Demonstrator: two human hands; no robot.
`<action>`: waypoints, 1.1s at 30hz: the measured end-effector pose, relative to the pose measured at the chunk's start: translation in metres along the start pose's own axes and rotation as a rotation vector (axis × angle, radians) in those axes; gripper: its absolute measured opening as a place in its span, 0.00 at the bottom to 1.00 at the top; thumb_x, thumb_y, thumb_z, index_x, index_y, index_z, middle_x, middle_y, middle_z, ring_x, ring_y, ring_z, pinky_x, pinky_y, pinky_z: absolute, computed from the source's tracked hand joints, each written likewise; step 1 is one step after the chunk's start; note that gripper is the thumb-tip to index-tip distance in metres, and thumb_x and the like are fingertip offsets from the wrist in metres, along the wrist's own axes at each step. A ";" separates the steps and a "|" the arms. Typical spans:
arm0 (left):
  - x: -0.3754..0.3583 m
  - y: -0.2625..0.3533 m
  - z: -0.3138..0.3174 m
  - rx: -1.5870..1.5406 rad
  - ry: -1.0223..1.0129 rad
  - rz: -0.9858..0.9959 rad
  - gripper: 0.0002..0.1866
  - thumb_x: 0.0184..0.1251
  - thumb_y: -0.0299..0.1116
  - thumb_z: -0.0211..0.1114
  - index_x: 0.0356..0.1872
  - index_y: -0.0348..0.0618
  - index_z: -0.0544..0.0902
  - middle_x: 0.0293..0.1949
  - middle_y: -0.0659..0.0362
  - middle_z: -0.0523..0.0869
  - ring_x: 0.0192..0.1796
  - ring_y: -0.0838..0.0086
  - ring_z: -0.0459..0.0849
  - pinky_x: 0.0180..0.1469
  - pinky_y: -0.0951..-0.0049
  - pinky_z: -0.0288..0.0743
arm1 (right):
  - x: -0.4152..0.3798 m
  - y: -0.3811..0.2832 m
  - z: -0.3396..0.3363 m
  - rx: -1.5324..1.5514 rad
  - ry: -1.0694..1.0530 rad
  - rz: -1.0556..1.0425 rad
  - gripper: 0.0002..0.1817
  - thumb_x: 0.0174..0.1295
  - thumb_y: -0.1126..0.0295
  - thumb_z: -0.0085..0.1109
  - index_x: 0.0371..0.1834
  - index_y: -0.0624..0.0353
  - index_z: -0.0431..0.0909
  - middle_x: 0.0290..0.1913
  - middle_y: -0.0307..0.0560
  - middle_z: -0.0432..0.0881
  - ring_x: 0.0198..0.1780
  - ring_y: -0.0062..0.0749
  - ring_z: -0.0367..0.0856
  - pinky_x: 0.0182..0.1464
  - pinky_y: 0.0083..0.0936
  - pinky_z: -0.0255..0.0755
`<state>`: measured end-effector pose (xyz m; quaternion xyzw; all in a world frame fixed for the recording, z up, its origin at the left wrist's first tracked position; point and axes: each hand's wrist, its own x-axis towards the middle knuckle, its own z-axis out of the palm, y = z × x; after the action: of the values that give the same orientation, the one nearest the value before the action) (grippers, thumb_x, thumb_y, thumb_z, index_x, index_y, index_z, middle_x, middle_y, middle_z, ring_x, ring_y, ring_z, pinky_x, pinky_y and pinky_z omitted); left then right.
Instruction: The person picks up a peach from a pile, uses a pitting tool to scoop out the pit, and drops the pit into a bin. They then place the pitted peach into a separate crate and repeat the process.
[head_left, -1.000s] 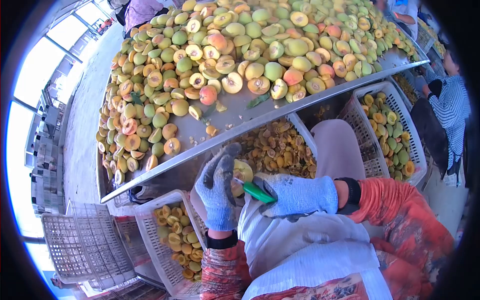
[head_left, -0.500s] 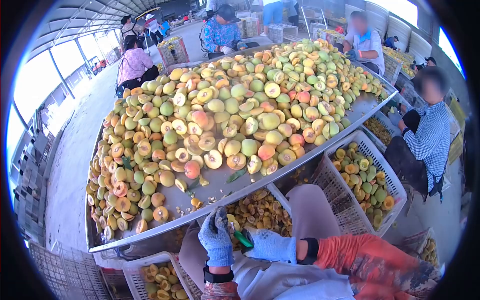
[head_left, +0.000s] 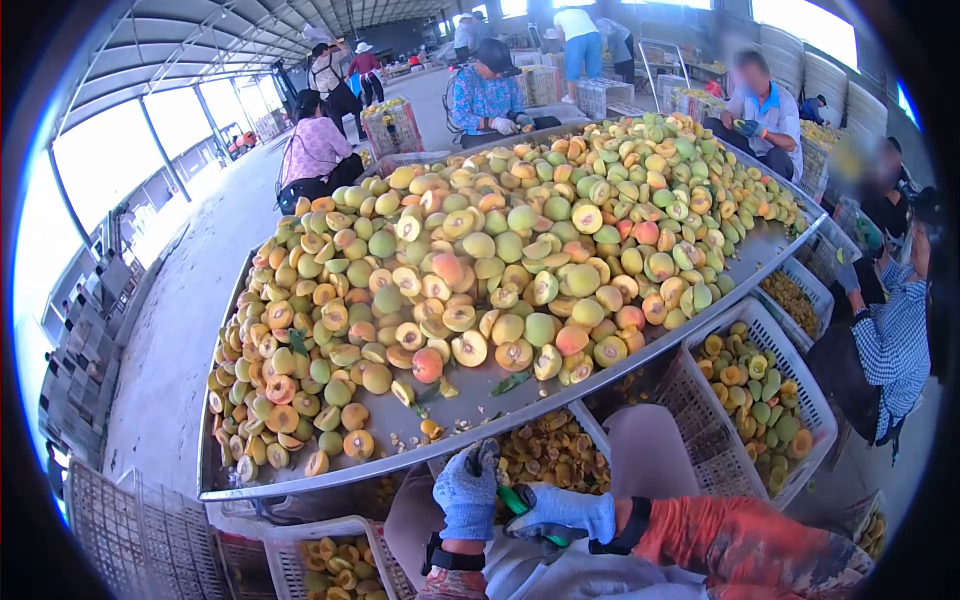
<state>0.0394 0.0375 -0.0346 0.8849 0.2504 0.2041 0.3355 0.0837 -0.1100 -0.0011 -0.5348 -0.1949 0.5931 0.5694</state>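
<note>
My left hand [head_left: 467,492], in a blue work glove with dark fingertips, is closed just past the near edge of the metal table; whatever it holds is hidden by the fingers. Beside it, my gloved right hand [head_left: 565,513] is wrapped round a green-handled tool [head_left: 516,498]. The tool's tip points at the left hand and cannot be made out. Beyond both hands, a crate of brownish-yellow fruit scraps [head_left: 553,452] stands between my knees. On the table lies a big heap of apricots [head_left: 480,270], many of them halved.
The metal table rim [head_left: 420,452] runs across in front of me. A white crate of fruit halves [head_left: 755,400] stands at right, and another crate [head_left: 330,570] at lower left. Several co-workers sit around the table, one in a checkered sleeve [head_left: 895,340] at right.
The view has shifted, so the table and my hands appear farther right and lower. A yellowish piece seen between my hands earlier no longer shows. The checkered-sleeved co-worker has changed posture.
</note>
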 end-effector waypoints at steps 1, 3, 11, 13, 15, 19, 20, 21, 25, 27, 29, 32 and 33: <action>0.000 -0.003 0.002 0.110 -0.032 0.036 0.13 0.61 0.42 0.62 0.38 0.44 0.85 0.31 0.54 0.85 0.33 0.66 0.84 0.37 0.70 0.76 | -0.001 -0.001 0.002 -0.253 0.100 -0.050 0.14 0.54 0.67 0.63 0.38 0.57 0.69 0.21 0.36 0.70 0.18 0.19 0.71 0.16 0.20 0.68; -0.004 -0.009 0.005 -0.034 -0.051 0.009 0.12 0.62 0.40 0.62 0.38 0.43 0.85 0.31 0.56 0.86 0.31 0.71 0.83 0.35 0.73 0.75 | -0.002 -0.005 0.000 -0.510 0.206 -0.109 0.14 0.53 0.67 0.63 0.38 0.56 0.69 0.21 0.36 0.70 0.18 0.20 0.71 0.16 0.20 0.67; -0.005 0.006 -0.008 -0.461 0.008 0.134 0.11 0.65 0.30 0.60 0.42 0.32 0.82 0.35 0.57 0.86 0.35 0.80 0.80 0.39 0.79 0.75 | 0.004 0.012 -0.021 -0.073 -0.102 0.013 0.18 0.51 0.68 0.67 0.42 0.56 0.70 0.24 0.34 0.72 0.22 0.16 0.69 0.24 0.15 0.65; 0.002 0.009 -0.010 -0.506 -0.001 0.130 0.11 0.65 0.30 0.60 0.43 0.32 0.82 0.36 0.57 0.86 0.36 0.80 0.81 0.41 0.79 0.75 | 0.003 0.007 -0.024 -0.248 -0.035 -0.048 0.18 0.51 0.69 0.67 0.44 0.55 0.71 0.26 0.33 0.73 0.23 0.14 0.68 0.24 0.13 0.64; -0.001 0.012 -0.012 -0.545 -0.021 0.091 0.12 0.64 0.29 0.60 0.43 0.32 0.82 0.37 0.56 0.85 0.38 0.79 0.81 0.42 0.79 0.75 | -0.001 0.000 -0.024 -0.151 -0.078 -0.136 0.20 0.51 0.70 0.67 0.46 0.58 0.72 0.28 0.33 0.74 0.23 0.13 0.69 0.24 0.13 0.64; 0.000 0.020 -0.008 -0.800 -0.120 -0.290 0.12 0.64 0.29 0.59 0.44 0.32 0.81 0.38 0.57 0.85 0.39 0.79 0.81 0.45 0.78 0.74 | -0.016 -0.009 -0.016 0.106 -0.051 -0.074 0.18 0.50 0.70 0.66 0.42 0.60 0.70 0.23 0.38 0.75 0.15 0.19 0.70 0.15 0.17 0.63; 0.000 0.018 -0.006 -0.706 -0.084 -0.088 0.12 0.64 0.30 0.59 0.43 0.32 0.82 0.38 0.57 0.85 0.39 0.79 0.81 0.45 0.78 0.74 | -0.013 0.000 -0.015 0.124 -0.055 -0.063 0.18 0.50 0.70 0.66 0.42 0.60 0.70 0.23 0.38 0.75 0.15 0.19 0.70 0.15 0.17 0.63; 0.002 0.017 -0.003 -0.611 -0.050 0.123 0.12 0.64 0.30 0.60 0.43 0.32 0.82 0.38 0.57 0.85 0.39 0.79 0.81 0.46 0.78 0.73 | -0.007 0.009 -0.017 0.180 -0.055 -0.134 0.18 0.50 0.70 0.66 0.43 0.60 0.71 0.24 0.38 0.75 0.15 0.19 0.70 0.16 0.17 0.63; 0.008 0.005 0.010 -0.741 -0.090 -0.013 0.12 0.63 0.27 0.57 0.47 0.39 0.80 0.36 0.57 0.84 0.35 0.74 0.81 0.38 0.75 0.75 | -0.015 -0.004 -0.020 0.170 -0.049 -0.105 0.18 0.52 0.70 0.64 0.45 0.60 0.73 0.29 0.38 0.77 0.23 0.17 0.73 0.22 0.15 0.67; 0.014 -0.008 0.025 -0.715 0.153 0.034 0.12 0.66 0.32 0.56 0.46 0.37 0.79 0.36 0.57 0.84 0.35 0.76 0.81 0.39 0.75 0.76 | -0.009 -0.003 -0.019 0.148 -0.038 -0.095 0.17 0.52 0.71 0.64 0.45 0.60 0.73 0.32 0.37 0.77 0.26 0.17 0.74 0.24 0.15 0.68; 0.016 -0.018 0.023 -0.994 0.114 -0.386 0.15 0.67 0.37 0.57 0.44 0.34 0.79 0.36 0.56 0.83 0.34 0.73 0.82 0.39 0.73 0.77 | -0.003 -0.001 -0.018 0.115 -0.064 -0.259 0.17 0.56 0.73 0.60 0.49 0.60 0.72 0.35 0.38 0.77 0.31 0.17 0.75 0.27 0.16 0.70; 0.022 -0.010 0.005 -1.300 0.162 -0.715 0.18 0.67 0.41 0.55 0.47 0.35 0.76 0.38 0.55 0.81 0.38 0.68 0.82 0.41 0.67 0.79 | -0.022 -0.029 -0.019 0.344 0.140 -0.138 0.18 0.60 0.73 0.56 0.53 0.60 0.68 0.39 0.37 0.75 0.31 0.15 0.72 0.28 0.12 0.67; 0.020 -0.014 -0.002 -1.473 0.045 -0.718 0.19 0.67 0.42 0.53 0.50 0.37 0.75 0.41 0.55 0.80 0.42 0.67 0.80 0.43 0.64 0.79 | -0.022 -0.023 -0.027 0.297 0.128 -0.231 0.19 0.62 0.74 0.53 0.57 0.59 0.66 0.42 0.37 0.75 0.36 0.14 0.72 0.32 0.13 0.69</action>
<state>0.0502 0.0589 -0.0390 0.2993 0.3270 0.2141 0.8704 0.1127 -0.1338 0.0180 -0.4558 -0.1285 0.5108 0.7175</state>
